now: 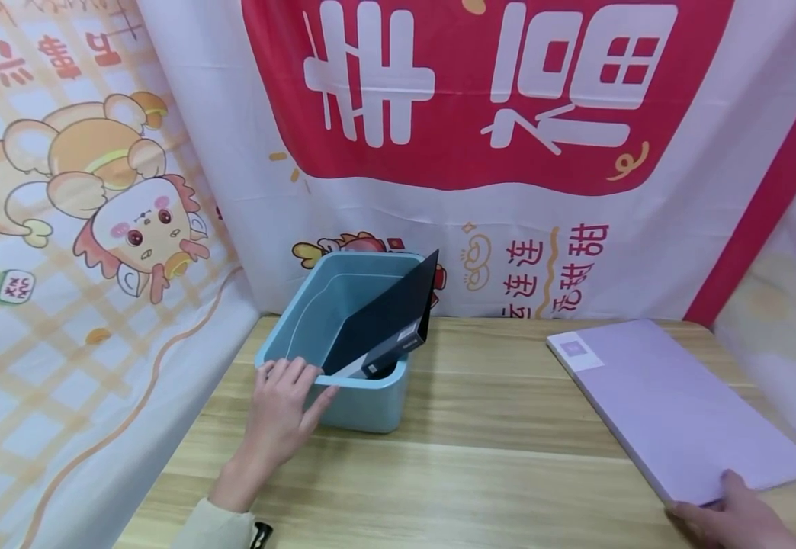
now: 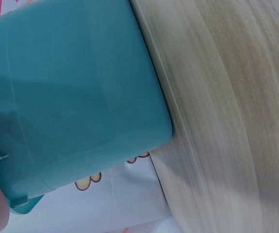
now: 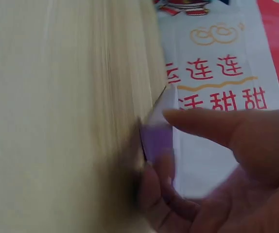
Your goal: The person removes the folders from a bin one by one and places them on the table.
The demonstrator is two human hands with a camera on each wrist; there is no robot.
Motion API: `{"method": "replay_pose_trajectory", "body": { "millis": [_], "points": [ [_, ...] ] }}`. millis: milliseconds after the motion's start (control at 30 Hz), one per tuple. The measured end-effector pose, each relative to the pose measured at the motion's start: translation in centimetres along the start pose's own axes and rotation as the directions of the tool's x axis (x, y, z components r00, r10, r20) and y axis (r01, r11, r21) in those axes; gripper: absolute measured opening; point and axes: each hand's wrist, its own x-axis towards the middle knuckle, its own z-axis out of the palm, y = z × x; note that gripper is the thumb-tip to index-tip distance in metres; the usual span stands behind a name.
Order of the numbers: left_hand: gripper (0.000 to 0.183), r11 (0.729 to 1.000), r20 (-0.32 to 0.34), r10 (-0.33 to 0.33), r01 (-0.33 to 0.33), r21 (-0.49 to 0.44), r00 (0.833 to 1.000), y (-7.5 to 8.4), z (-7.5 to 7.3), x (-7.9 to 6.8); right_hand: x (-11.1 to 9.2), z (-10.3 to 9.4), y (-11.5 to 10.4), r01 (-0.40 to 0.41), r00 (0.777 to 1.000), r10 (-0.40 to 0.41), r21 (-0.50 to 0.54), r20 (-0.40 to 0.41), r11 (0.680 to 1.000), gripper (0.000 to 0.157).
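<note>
A light blue plastic bin point(image 1: 364, 408) stands on the table at centre-left, and its outer wall fills much of the left wrist view. My left hand point(image 1: 277, 415) grips its near rim, fingers hooked over the edge and thumb outside. Inside the bin leans a black file folder point(image 1: 386, 313), tilted, its upper end sticking out past the right rim. On the right, a flat lilac file folder point(image 1: 686, 404) with a white label lies on the table. My right hand point(image 1: 741, 515) pinches its near edge, thumb above and fingers below; the right wrist view shows this blurred.
The wood-grain table point(image 1: 480, 457) extends between bin and lilac folder. A white and red printed cloth point(image 1: 467, 206) hangs behind its far edge, just past the bin. Another printed cloth point(image 1: 96, 366) borders the left side.
</note>
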Motion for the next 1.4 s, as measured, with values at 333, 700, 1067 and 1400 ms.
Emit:
{"method": "replay_pose_trajectory", "body": {
  "millis": [333,700,1067,1400],
  "points": [
    [0.032,1.000,0.019,-0.014,0.014,0.007,1.000,0.0,0.0,-0.2,1.0,-0.4,-2.3,0.067,0.985,-0.115,-0.331,-0.126,0.941,0.117],
    [0.032,1.000,0.015,-0.004,0.004,0.006,1.000,0.3,0.1,0.2,3.7,-0.1,-0.4,0.428,0.824,-0.537,-0.424,-0.178,0.798,0.078],
    [0.032,1.000,0.004,-0.018,0.018,0.003,1.000,0.2,0.2,-0.1,3.6,-0.1,-2.1,0.342,0.878,-0.449,-0.439,-0.166,0.831,0.082],
    [0.033,1.000,-0.003,-0.011,0.011,0.006,1.000,0.1,0.3,0.0,3.7,-0.1,-2.6,0.295,0.926,-0.363,-0.407,-0.101,0.865,0.090]
  ]
}}
